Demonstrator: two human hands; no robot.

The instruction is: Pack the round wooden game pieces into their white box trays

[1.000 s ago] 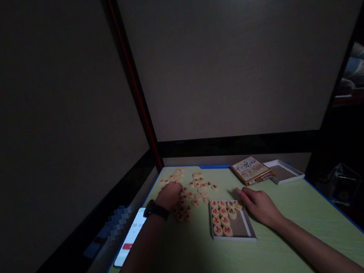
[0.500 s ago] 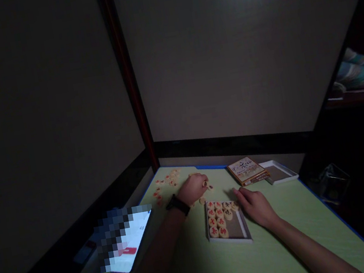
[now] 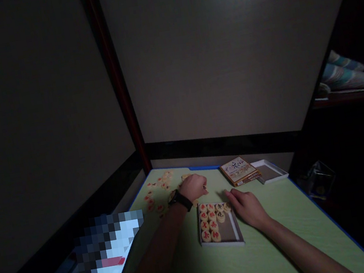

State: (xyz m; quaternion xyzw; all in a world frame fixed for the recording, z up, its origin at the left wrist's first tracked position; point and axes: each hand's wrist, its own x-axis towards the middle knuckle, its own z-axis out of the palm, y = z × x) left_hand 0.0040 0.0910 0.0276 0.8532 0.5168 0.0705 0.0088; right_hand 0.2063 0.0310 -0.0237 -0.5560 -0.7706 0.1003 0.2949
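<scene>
Round wooden Chinese chess pieces (image 3: 213, 224) with red characters fill the two left columns of a shallow open box (image 3: 222, 243). Several pieces with dark characters (image 3: 220, 215) lie at its upper right, partly stacked. My left hand (image 3: 193, 186), a dark watch on its wrist, reaches past the box with fingers curled round a Chinese chess piece (image 3: 205, 189) at the fingertips. Beside the box's right edge is my right hand (image 3: 249, 206), its fingers closed near the top right corner. Whatever its fingertips may hold is hidden.
Loose pieces (image 3: 164, 179) are scattered at the table's far left. A printed game box (image 3: 239, 169) and a white-rimmed tray (image 3: 271, 170) lie at the back right. A lit phone or tablet (image 3: 118, 254) is at the left edge. Walls (image 3: 205, 67) stand behind the green table (image 3: 274, 251).
The view has shifted slightly, moving the table scene left in the picture. My left fingers have closed in on the dark-lettered pieces beyond the box. My right hand stays beside the box.
</scene>
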